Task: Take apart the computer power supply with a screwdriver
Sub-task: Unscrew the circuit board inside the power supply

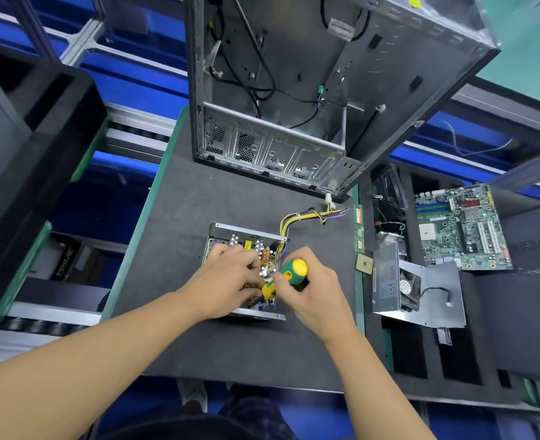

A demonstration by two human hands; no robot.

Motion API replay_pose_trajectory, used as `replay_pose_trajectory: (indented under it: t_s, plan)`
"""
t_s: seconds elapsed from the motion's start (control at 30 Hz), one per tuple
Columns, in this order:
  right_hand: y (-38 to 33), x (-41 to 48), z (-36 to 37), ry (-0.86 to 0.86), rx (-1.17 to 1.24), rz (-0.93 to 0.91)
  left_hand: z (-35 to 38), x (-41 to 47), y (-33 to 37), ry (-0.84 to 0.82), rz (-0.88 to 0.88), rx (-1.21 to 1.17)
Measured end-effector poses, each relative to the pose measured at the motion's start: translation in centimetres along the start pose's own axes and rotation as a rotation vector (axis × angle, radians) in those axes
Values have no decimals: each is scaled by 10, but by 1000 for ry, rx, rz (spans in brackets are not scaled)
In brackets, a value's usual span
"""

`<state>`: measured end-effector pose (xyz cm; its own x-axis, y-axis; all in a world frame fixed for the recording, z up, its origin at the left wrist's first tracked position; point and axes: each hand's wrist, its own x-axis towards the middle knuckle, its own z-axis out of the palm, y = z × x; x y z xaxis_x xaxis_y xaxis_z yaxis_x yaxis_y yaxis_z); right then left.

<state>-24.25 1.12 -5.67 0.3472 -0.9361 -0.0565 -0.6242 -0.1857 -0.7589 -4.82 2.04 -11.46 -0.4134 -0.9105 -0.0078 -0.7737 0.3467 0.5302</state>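
**Screwdriver angled into the opened power supply**

The right hand [313, 293] curls its fingers firmly round the screwdriver [289, 274]. The tool's long axis slants from the grip down and leftward into the power supply [240, 233], which lies lidless on the dark mat [198, 201] just left of the grip. The left hand [230, 277] rests on its innards beside the tip. Whether it pinches anything cannot be told.

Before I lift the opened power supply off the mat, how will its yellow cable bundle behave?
The yellow cable bundle will probably flop and trail: it curves loosely across the mat from the power supply. Its white connector lies near the computer case and may snag there.
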Motion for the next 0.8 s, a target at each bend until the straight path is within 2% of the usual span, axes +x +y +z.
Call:
replay_pose_trajectory:
  t_s: [0.17,0.23,0.37,0.47,0.67,0.8]
  plan:
    - [-9,-1,-11,-158,-19,-22,0,-2,-1,-10,-2,-3]
    - [-11,-1,-21,-226,-95,-56,0,-2,-2,-9,8,-26]
    - [-21,-2,-23,-132,-298,39,0,-2,-1,27,26,-51]
    - [-30,-4,-10,-120,-332,117,0,-3,-2,15,33,-57]
    - [-47,0,-19,-372,-431,-31,-1,0,-3,-26,31,-19]
    - [-57,8,-23,-397,-603,59,-1,-5,-2,39,31,-92]
